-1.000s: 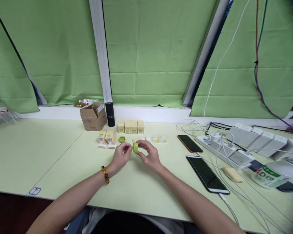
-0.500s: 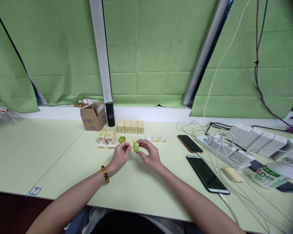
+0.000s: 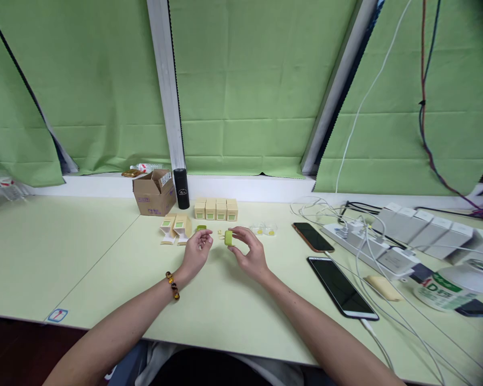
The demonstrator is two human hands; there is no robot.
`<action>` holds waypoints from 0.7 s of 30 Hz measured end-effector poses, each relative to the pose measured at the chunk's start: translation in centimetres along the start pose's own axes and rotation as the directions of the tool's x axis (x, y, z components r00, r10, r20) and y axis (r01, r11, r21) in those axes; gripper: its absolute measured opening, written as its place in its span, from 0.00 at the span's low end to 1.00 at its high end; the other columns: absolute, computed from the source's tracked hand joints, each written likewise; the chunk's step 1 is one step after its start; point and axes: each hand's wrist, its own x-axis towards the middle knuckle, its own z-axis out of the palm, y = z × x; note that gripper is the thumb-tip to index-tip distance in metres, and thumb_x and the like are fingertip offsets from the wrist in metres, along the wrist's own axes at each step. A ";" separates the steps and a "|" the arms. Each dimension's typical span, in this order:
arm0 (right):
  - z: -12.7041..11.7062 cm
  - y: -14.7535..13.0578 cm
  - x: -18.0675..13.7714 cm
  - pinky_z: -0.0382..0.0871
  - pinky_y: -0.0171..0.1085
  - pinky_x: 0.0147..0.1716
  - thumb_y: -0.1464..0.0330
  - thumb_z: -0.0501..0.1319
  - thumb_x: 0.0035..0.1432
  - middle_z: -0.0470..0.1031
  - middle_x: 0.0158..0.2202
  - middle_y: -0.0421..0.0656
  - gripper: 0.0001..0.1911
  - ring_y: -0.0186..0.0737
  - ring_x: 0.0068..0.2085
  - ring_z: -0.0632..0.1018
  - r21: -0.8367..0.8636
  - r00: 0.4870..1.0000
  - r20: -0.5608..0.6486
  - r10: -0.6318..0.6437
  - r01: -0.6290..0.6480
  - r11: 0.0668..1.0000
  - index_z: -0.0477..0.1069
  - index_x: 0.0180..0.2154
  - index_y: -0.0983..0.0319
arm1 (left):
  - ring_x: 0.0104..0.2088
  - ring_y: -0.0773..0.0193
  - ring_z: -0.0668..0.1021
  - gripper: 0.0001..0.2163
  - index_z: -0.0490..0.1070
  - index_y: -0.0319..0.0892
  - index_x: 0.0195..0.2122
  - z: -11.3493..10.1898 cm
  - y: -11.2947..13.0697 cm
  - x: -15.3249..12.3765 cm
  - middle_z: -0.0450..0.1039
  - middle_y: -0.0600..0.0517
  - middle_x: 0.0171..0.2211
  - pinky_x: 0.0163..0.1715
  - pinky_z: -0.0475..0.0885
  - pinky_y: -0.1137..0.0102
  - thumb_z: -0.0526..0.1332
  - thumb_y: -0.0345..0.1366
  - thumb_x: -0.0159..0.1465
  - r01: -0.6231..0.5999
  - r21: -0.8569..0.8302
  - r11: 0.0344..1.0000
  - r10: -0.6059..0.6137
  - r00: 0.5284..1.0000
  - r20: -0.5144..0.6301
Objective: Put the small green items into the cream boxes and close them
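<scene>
While the right hand (image 3: 250, 254) pinches a small green block (image 3: 228, 238), the left hand (image 3: 195, 254) hangs loosely open nearby.

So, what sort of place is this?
Probably an office or workroom, though I can't be sure: there is a long table with a small sticker near its front edge, a loaded power strip, and a row of small boxes.
</scene>
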 end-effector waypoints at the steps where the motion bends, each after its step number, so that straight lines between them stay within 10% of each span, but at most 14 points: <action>1: -0.1 0.0 0.0 0.80 0.54 0.55 0.70 0.64 0.63 0.73 0.53 0.49 0.20 0.49 0.54 0.78 -0.026 1.000 -0.008 -0.012 0.012 1.000 0.72 0.57 0.55 | 0.45 0.58 0.77 0.14 0.71 0.41 0.53 -0.1 0.0 0.0 0.76 0.45 0.45 0.45 0.72 0.64 0.62 0.42 0.69 -0.022 0.028 0.999 0.022 1.000 -0.009; 8: -0.2 0.5 -0.5 0.80 0.55 0.51 0.74 0.60 0.65 0.70 0.53 0.50 0.28 0.53 0.54 0.77 -0.232 0.986 0.066 -0.154 0.165 0.959 0.66 0.64 0.51 | 0.62 0.51 0.70 0.22 0.65 0.50 0.64 -0.2 1.1 -1.2 0.67 0.43 0.61 0.58 0.69 0.55 0.63 0.35 0.68 -0.292 0.211 0.933 0.265 0.953 0.147; 21: -0.3 0.5 -0.6 0.80 0.56 0.50 0.73 0.59 0.67 0.75 0.56 0.54 0.19 0.54 0.56 0.79 -0.298 0.916 0.206 -0.343 0.393 0.870 0.69 0.57 0.55 | 0.60 0.50 0.70 0.18 0.71 0.50 0.60 -0.1 1.4 -1.3 0.73 0.44 0.55 0.61 0.68 0.48 0.63 0.34 0.69 -0.448 0.225 0.865 0.420 0.893 0.164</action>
